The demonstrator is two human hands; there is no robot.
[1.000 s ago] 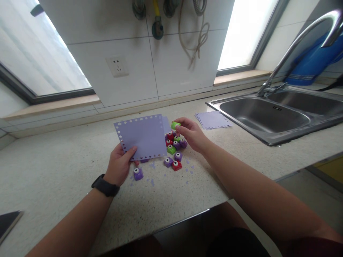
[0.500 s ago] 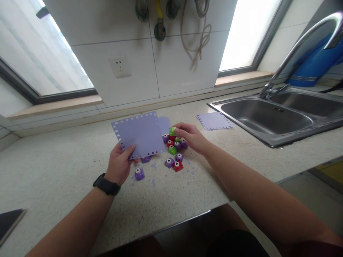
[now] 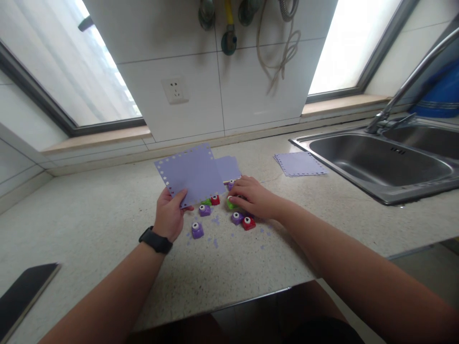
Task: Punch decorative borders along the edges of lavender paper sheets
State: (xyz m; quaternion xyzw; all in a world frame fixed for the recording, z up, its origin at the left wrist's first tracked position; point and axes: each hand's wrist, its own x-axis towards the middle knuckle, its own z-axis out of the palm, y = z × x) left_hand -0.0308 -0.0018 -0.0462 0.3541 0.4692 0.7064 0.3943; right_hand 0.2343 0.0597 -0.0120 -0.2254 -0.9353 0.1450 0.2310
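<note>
My left hand, a black watch on its wrist, grips a light purple paper sheet by its lower left corner, thumb on top. Small shapes are punched along the sheet's edges. My right hand is low over a cluster of small craft punches, fingers curled, thumb against a green craft punch. The hand hides part of this punch and most of the cluster. In front lie a purple punch and a red punch. Below the sheet are two more purple punches, with a red punch partly covered.
More purple paper lies behind the held sheet. A stack of punched sheets rests beside the steel sink. Paper scraps are scattered on the counter. A dark flat object lies at the left.
My right hand has come down with the green punch from above the cluster to counter level. The left hand still holds the sheet, slightly raised. The view has shifted left.
</note>
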